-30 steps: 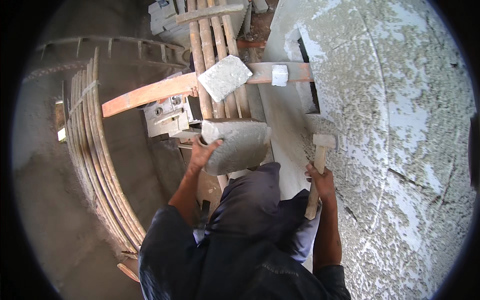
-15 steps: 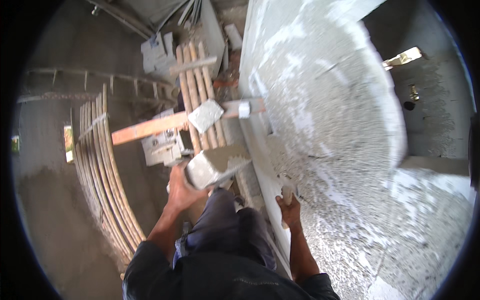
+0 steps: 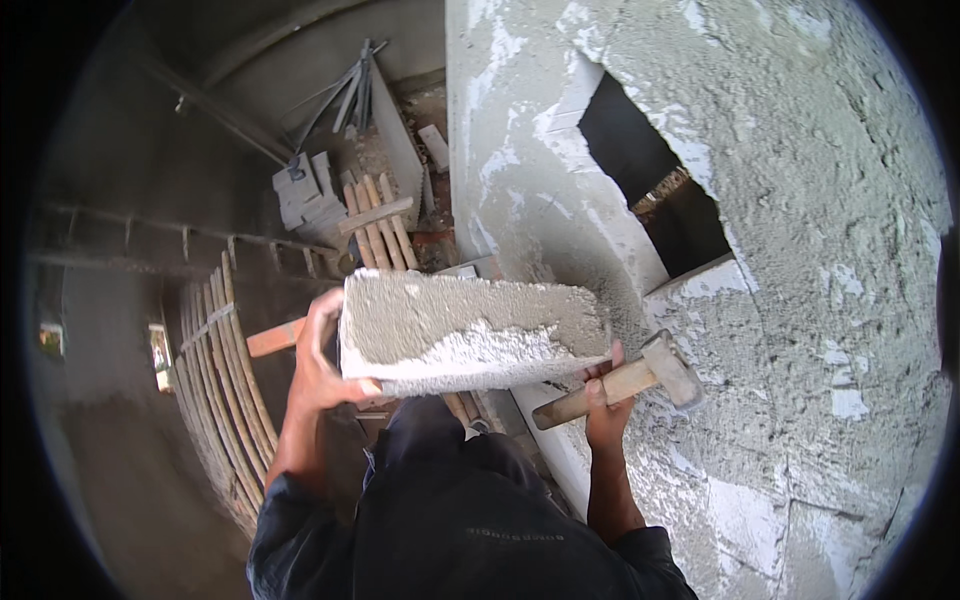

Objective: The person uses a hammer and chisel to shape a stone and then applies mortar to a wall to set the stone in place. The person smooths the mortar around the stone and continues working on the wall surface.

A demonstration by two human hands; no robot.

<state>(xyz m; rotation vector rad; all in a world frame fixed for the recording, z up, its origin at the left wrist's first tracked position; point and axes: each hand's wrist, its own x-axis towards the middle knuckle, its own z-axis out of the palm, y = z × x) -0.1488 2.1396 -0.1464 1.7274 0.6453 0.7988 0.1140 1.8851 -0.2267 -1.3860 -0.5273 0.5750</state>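
Since a second ago I have lifted the block [image 3: 470, 335] chest-high beside the wall opening [image 3: 650, 200], left fingers [image 3: 325, 355] gripping its end, right fingers [image 3: 600, 390] clasping the hammer [image 3: 625, 380] beneath it.

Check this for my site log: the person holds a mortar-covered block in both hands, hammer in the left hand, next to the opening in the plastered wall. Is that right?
Not quite. The head view shows the hammer in the right hand, not the left. The left hand grips only the far end of the mortar-covered block. The rest stands: the block is beside the opening in the plastered wall.
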